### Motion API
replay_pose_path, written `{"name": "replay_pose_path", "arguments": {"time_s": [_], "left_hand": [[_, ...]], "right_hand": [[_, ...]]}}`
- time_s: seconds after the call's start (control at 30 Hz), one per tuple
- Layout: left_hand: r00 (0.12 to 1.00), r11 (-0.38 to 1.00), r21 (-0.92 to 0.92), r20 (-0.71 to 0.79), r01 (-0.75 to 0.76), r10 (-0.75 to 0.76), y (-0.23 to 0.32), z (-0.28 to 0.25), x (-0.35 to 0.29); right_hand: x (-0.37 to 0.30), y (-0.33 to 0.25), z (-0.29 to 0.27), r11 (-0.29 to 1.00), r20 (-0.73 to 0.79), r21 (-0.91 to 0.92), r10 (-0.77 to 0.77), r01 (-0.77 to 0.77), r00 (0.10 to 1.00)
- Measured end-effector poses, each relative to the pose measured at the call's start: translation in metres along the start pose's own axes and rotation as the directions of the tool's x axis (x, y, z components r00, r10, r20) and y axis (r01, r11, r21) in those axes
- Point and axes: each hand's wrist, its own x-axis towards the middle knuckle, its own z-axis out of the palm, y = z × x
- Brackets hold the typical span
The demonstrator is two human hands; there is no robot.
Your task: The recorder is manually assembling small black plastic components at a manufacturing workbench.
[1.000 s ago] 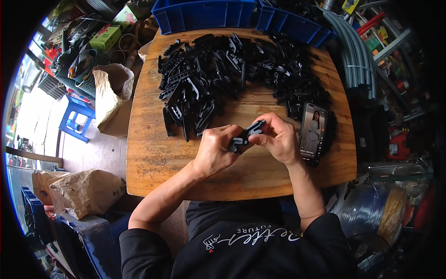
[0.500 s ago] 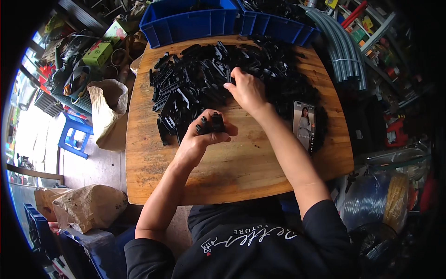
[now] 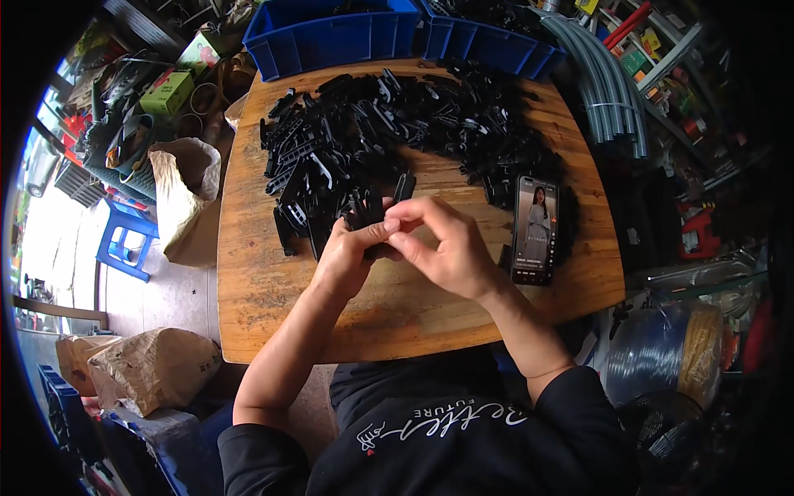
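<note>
Over the near middle of the wooden table [image 3: 397, 307], my two hands meet. My left hand [image 3: 346, 255] is closed around several black plastic parts [image 3: 357, 217], their ends poking out between the fingers. Against it, my right hand [image 3: 451, 248] pinches at a long black plastic piece [image 3: 404, 187] that sticks up past the fingertips. The fingers partly hide where the pieces touch. Beyond both hands spreads a heap of similar black plastic parts [image 3: 331, 149], curving round to the right.
A lit phone [image 3: 533, 236] lies right of my right hand. Two blue bins, one at the back left [image 3: 331, 41] and one at the back right [image 3: 488, 50], stand at the table's far edge. An open paper sack [image 3: 186, 215] and a blue stool [image 3: 128, 240] are to the left.
My right hand has come back from the heap toward me and now meets my left hand, with a long black piece at its fingertips. The left hand still holds its black parts.
</note>
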Motion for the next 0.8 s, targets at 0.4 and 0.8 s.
{"name": "replay_pose_path", "arguments": {"time_s": [0.4, 0.8], "left_hand": [[0.999, 0.999, 0.031, 0.037, -0.017, 0.016, 0.007, -0.001, 0.002], [1.0, 0.986, 0.164, 0.003, -0.027, 0.027, 0.003, -0.005, 0.004]], "right_hand": [[0.013, 0.077, -0.063, 0.41, -0.028, -0.895, 0.341, -0.175, 0.94], [0.004, 0.062, -0.06, 0.826, 0.141, -0.564, 0.097, -0.001, 0.985]]}}
